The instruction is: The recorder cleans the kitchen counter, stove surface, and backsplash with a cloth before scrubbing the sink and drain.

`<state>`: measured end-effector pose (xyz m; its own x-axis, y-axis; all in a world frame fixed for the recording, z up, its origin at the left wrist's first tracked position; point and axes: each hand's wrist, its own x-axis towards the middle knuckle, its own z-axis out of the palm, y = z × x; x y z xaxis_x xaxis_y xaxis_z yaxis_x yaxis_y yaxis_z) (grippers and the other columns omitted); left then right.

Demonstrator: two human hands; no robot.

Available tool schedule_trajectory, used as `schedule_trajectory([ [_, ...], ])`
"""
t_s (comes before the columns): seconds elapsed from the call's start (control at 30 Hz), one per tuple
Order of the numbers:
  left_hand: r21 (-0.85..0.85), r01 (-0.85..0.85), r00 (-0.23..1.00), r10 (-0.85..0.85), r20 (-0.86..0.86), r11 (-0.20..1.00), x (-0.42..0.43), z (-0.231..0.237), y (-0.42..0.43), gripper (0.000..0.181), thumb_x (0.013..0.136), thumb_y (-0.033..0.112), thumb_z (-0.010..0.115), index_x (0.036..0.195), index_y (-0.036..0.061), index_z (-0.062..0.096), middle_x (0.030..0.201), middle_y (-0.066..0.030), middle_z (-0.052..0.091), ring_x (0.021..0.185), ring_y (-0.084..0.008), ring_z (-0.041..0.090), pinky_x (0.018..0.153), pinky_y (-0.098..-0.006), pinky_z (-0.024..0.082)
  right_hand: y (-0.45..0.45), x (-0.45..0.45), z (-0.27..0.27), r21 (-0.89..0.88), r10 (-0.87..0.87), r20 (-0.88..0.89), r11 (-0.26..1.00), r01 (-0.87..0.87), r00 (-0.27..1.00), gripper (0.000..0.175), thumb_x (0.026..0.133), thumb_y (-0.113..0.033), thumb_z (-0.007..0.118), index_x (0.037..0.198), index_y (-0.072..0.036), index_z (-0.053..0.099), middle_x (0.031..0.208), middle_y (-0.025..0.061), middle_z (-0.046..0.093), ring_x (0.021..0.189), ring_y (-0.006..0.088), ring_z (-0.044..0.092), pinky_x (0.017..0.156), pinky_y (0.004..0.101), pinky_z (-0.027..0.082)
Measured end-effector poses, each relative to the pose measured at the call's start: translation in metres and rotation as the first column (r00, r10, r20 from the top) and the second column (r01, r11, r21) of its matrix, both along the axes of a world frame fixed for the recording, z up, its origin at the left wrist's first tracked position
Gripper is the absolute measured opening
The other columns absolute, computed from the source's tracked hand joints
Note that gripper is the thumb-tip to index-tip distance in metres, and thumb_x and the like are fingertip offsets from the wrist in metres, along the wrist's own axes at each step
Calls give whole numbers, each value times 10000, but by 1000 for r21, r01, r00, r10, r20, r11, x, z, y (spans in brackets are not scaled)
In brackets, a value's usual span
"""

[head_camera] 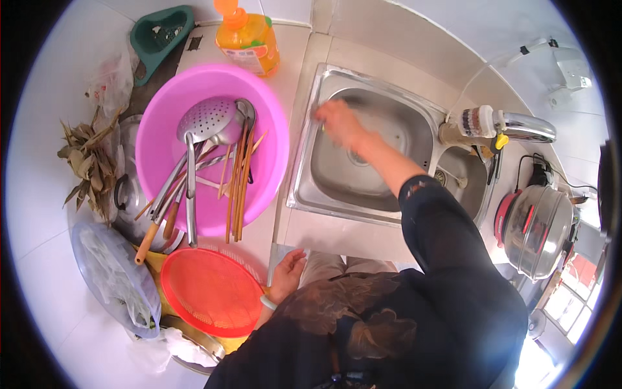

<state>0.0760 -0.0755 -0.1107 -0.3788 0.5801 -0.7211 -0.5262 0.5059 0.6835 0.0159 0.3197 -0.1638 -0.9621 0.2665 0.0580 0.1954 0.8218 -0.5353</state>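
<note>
My right hand (340, 124) reaches over the left side of the stainless steel sink basin (335, 185), near its rim. Motion blurs the fingers, so whether they hold anything is unclear. Below the counter's front edge, my left hand (289, 272) hangs with fingers loosely bent and nothing in them. A pink plastic basin (155, 141) stands on the counter left of the sink. In it lie a perforated skimmer (209, 119), a steel ladle (249, 114), wooden chopsticks (240, 194) and several long-handled utensils.
An orange pump bottle (257, 46) stands behind the basin, beside a green strainer (163, 41). A red mesh basket (209, 291) sits at the front left. The faucet (527, 126) rises right of the main basin, by a smaller basin (461, 199). A lidded pot (537, 233) is farther right.
</note>
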Motion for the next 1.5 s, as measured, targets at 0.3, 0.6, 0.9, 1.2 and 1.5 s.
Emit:
schedule_trajectory([
  [0.3,-70,10,1000,-9,19,997,-16,4,-7,308,890,82,522,1184,-2,494,1083,-112,584,1002,-147,542,871,-253,421,37,68,52,-371,-476,-100,833,411,874,254,735,-6,552,970,-86,606,930,126,597,908,289,571,840,341,443],
  [0.6,-63,-93,992,98,74,994,-7,-18,-35,308,890,84,521,1182,-6,490,1087,-126,584,1011,-161,545,885,-263,425,188,87,-6,190,-968,8,249,950,252,319,788,-151,525,1082,-46,589,1067,164,598,1046,336,527,914,392,413],
  [0.9,-74,-105,993,109,50,992,-6,-25,-25,303,887,72,522,1174,-21,491,1076,-125,588,1007,-162,548,876,-255,425,95,-112,6,294,-646,52,739,606,762,401,725,-141,534,1112,-43,566,1129,170,562,1155,304,444,936,404,384],
  [1.2,-64,-134,989,137,49,989,-8,-9,-13,289,891,74,518,1167,-12,507,1057,-112,595,981,-147,553,869,-249,425,53,-113,40,133,-233,332,971,199,914,319,717,-90,528,1014,-41,632,1033,219,575,937,356,569,831,410,465],
  [1.5,-96,-29,999,30,12,995,2,0,1,298,886,94,521,1163,-17,509,1062,-117,599,986,-157,558,863,-255,427,-114,-18,34,-130,117,268,988,-84,956,207,684,-45,542,858,27,630,955,212,562,904,367,554,793,417,481],
])
